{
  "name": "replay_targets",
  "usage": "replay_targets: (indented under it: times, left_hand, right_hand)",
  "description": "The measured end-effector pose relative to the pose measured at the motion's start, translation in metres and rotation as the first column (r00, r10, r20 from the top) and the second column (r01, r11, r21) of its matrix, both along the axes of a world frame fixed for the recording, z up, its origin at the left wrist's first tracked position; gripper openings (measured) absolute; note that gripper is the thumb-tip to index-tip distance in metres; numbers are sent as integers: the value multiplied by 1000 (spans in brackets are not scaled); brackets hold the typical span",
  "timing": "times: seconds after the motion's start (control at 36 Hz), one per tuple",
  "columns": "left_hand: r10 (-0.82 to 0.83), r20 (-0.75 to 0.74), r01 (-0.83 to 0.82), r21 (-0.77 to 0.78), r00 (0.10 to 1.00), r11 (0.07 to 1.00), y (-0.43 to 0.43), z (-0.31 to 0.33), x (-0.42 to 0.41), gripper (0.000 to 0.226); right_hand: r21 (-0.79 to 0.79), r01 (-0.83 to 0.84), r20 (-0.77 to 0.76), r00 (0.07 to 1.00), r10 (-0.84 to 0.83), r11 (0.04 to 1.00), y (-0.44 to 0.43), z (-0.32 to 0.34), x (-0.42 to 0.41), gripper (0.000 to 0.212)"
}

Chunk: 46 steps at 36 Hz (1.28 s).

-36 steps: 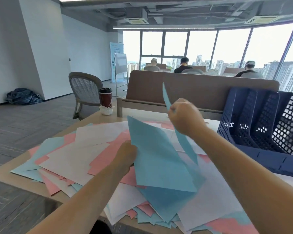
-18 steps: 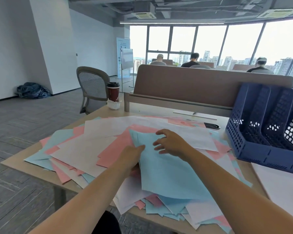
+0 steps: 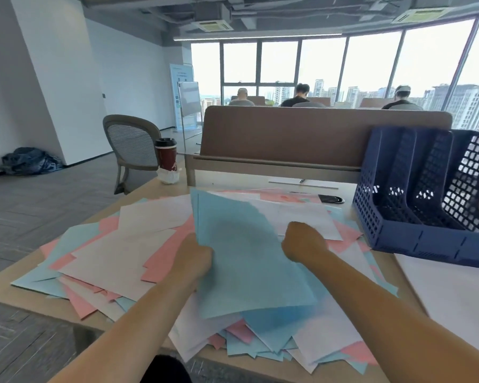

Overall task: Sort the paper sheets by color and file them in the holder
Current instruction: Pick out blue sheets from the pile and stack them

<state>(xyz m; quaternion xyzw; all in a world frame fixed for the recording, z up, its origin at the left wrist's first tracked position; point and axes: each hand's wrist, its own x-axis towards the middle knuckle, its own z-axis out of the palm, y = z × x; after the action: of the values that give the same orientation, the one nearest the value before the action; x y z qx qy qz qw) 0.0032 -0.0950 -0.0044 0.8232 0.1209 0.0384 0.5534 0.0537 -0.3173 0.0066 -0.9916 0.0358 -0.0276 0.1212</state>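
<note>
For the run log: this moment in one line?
left hand: grips blue sheets | right hand: curled on pile, grip unclear | holder: no sheets visible

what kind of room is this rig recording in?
Most likely an open-plan office, high up: a desk with a divider panel, people seated at further desks by floor-to-ceiling windows over city towers, and a mesh office chair.

Two hands: left hand (image 3: pixel 194 261), right hand (image 3: pixel 302 244). One holder (image 3: pixel 426 241), three slots. One bench (image 3: pixel 150 196), one cup (image 3: pixel 166 157), one chair (image 3: pixel 133 145), one phone (image 3: pixel 331 199). One dark bundle (image 3: pixel 31 161) on the floor. Three people (image 3: pixel 296 99) by the windows. Blue sheets (image 3: pixel 246 258), pink sheets (image 3: pixel 163 261), white sheets (image 3: pixel 116 258): too overlapped to count.
</note>
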Motion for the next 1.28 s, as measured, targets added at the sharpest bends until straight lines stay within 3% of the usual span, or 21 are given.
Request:
replay_targets:
  times: [0.08,0.19,0.36,0.47,0.56,0.67,0.81,0.89,1.0,1.17,1.28]
  left_hand:
    - [25,44,-29,88,999,996,9,8,0,34]
    - [50,95,-62,131,994,989,13,17,-2,29]
    - [33,73,-42,111,997,993,13,14,-2,33]
    - [25,54,-27,38,998,999,16,9,0,39]
    - [23,45,-23,9,999,1000,17,9,0,39]
    - [40,49,-38,-42,998,998,17,8,3,41]
    - [13,65,-8,-74,998,997,12,9,4,40]
    - [2,75,8,-129,997,992,6,12,2,39]
    - [-31,87,44,-164,996,986,3,10,5,52]
    - [-18,74,31,-180,997,983,-3,-4,22,48]
    - [9,32,-6,-79,999,997,-13,14,5,35]
  right_hand:
    - [-141,32,-116,992,-48,990,-15,2,-1,2]
    - [-142,-7,-243,970,-28,990,-15,-2,4,26]
    - [-90,52,-273,959,-75,995,-13,-5,7,20]
    - [-19,32,-195,980,-35,999,-17,-4,13,11]
    - [1,-23,-96,995,23,1000,-23,8,16,29]
    - [-4,-41,33,999,41,999,-30,34,16,3]
    - [1,36,138,990,-36,999,-39,56,13,17]
    - [-31,111,273,957,-98,993,-44,65,6,21]
    - [-100,99,387,921,-53,990,-49,77,-8,20]
    - [51,61,643,761,-80,997,-48,99,-36,17]
    - [155,9,682,722,-114,988,-45,117,-53,18]
